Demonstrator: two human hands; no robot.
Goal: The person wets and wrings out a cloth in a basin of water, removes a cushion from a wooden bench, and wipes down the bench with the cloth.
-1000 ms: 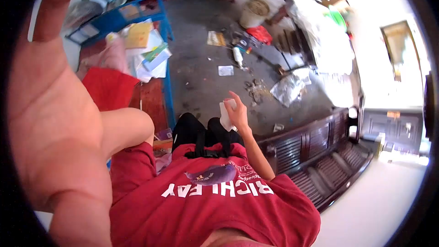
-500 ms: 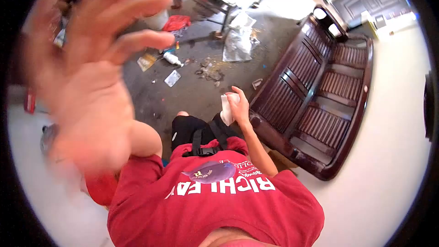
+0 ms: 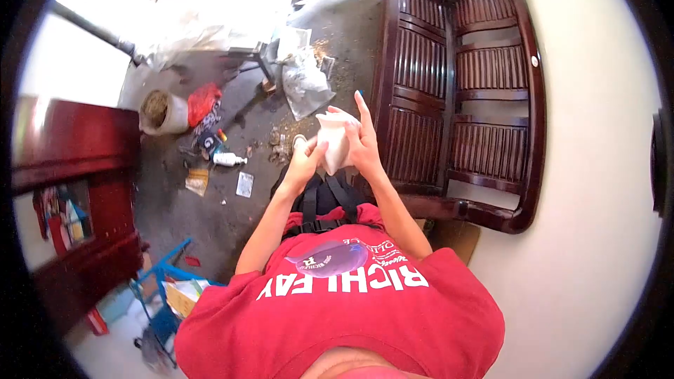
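Both arms reach forward from the red shirt [image 3: 337, 309], elbows bent and out to the sides, the forearms angling inward so that the hands meet ahead of the waist buckle [image 3: 317, 227]. Between them is a folded white sheet [image 3: 334, 146], cloth or paper, I cannot tell which, held up above the floor [image 3: 232, 221] with its narrower end toward the body. The left hand [image 3: 304, 165] grips the sheet's left side, thumb laid across toward its lower part. The right hand [image 3: 362, 149] grips the right side, the index finger stretched straight away from the body while another finger bends over the far edge; the rest are partly hidden. The right hand is near the left edge of the dark wooden settee [image 3: 421, 98]. Beyond the left hand, a white bottle [image 3: 226, 159] and a clear plastic bag [image 3: 307, 88] lie on the floor, well apart.
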